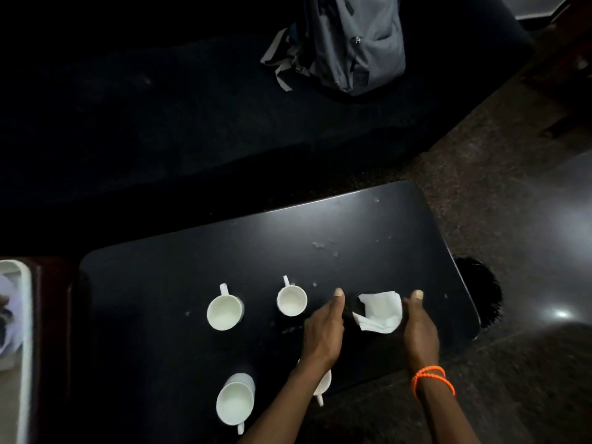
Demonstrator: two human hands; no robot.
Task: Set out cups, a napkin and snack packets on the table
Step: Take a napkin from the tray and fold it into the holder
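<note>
A white folded napkin (379,310) sits in a dark round holder (356,305) on the black table (192,267), right of centre. My left hand (323,328) is against the holder's left side and my right hand (419,328), with an orange wrist band, is against its right side, so both hands clasp it between them. Two white cups (224,312) (291,301) stand in a row left of the napkin, handles pointing away. A third cup (235,402) stands near the front edge. Another cup (323,386) is mostly hidden under my left forearm. No snack packets can be made out.
A white tray (19,315) with dim contents lies off the table's left end. A grey backpack (355,43) rests on a dark sofa beyond the table. Small crumbs (320,245) dot the tabletop. Speckled floor lies to the right.
</note>
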